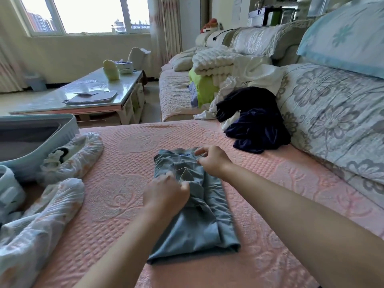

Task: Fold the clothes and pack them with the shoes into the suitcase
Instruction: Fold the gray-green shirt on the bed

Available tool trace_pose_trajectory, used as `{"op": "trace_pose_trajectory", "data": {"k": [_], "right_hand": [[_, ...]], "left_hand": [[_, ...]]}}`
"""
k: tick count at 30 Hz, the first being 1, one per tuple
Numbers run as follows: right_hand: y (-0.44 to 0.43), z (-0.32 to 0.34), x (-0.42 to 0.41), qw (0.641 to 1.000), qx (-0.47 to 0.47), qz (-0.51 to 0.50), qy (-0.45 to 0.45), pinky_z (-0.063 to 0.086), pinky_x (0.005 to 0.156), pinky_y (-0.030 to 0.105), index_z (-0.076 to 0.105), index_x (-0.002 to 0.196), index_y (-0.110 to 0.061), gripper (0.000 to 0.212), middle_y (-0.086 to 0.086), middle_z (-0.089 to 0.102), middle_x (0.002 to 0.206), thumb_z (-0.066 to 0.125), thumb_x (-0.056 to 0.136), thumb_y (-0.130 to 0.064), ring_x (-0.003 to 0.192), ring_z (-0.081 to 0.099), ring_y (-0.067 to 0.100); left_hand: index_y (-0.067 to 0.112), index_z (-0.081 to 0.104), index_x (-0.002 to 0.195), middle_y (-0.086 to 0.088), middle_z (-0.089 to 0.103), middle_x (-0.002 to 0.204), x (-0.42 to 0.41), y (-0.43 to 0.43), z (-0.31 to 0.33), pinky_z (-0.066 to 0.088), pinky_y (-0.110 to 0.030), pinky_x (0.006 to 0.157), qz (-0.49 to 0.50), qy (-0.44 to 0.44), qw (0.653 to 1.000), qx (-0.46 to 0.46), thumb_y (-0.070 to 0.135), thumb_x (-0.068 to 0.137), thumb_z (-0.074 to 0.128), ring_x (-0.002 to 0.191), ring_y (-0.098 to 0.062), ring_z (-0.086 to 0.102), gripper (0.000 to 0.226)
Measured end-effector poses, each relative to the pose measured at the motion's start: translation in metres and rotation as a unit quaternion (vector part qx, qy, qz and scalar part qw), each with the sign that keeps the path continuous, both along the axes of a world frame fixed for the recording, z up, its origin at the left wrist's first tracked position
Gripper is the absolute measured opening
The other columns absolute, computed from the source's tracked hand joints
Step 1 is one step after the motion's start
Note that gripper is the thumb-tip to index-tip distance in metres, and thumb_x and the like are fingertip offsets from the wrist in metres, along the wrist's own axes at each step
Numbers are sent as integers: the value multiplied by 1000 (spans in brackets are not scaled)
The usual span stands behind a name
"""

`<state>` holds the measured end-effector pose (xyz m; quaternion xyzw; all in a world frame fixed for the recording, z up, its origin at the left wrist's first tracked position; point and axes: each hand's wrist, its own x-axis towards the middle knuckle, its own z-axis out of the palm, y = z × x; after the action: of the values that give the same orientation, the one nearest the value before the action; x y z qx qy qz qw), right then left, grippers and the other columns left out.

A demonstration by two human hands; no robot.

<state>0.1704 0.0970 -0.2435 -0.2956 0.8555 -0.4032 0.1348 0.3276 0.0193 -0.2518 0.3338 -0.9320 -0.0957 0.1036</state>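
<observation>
Where the pink quilted sofa cover (116, 163) fills the centre of the frame, a grey-blue cloth garment (197, 215) lies folded into a narrow strip. Left hand (166, 194): pinches its middle fold. Right hand (212, 161): pinches its far edge. Left edge: open pale blue hard suitcase (68, 129), with two white shoes in clear plastic wraps (74, 156) beside it. Upper right: crumpled dark navy garment (255, 125).
</observation>
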Motion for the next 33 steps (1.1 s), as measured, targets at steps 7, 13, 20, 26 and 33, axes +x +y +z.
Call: {"op": "trace_pose_trajectory", "data": {"k": [7, 13, 20, 26, 33], "right_hand": [[9, -30, 7, 944, 231, 175, 158, 28, 120, 42, 44, 149, -34, 57, -9, 42, 156, 51, 96, -54, 141, 42, 17], [8, -28, 22, 882, 356, 215, 222, -4, 122, 43, 8, 161, -30, 85, -6, 0, 169, 39, 93, -71, 154, 1, 14], [24, -26, 49, 881, 352, 234, 213, -9, 122, 35, -5, 161, -18, 87, 4, -15, 167, 39, 98, -60, 155, -10, 19], [49, -51, 68, 878, 366, 229, 205, -9, 124, 37, -19, 158, -20, 78, 0, -28, 164, 24, 104, -58, 151, -22, 14], [71, -48, 90, 878, 335, 239, 246, -6, 125, 34, -10, 160, -18, 69, -1, -20, 166, 26, 107, -43, 153, -15, 14]], "left_hand": [[32, 60, 118, 3, 51, 124, 2, -3, -16, 41, -34, 97, -227, -62, 971, -43, 44, 90, 54, 121, -21, 45, 31], [28, 68, 87, 3, 64, 95, 5, -15, -4, 46, -29, 75, -185, -39, 981, -30, 45, 86, 47, 95, -21, 59, 27], [29, 40, 147, 9, 34, 156, -13, -41, -32, 23, -39, 119, -281, 1, 956, -84, 39, 93, 31, 147, -13, 20, 55], [30, 1, 159, 8, -10, 165, 3, -54, -41, -1, -40, 124, -203, -173, 962, -52, 62, 98, 27, 151, -15, -14, 73], [24, 0, 159, 5, -10, 165, 43, -18, -45, -10, -33, 123, -302, -109, 943, -91, 58, 96, 16, 149, -9, -18, 74]]}}
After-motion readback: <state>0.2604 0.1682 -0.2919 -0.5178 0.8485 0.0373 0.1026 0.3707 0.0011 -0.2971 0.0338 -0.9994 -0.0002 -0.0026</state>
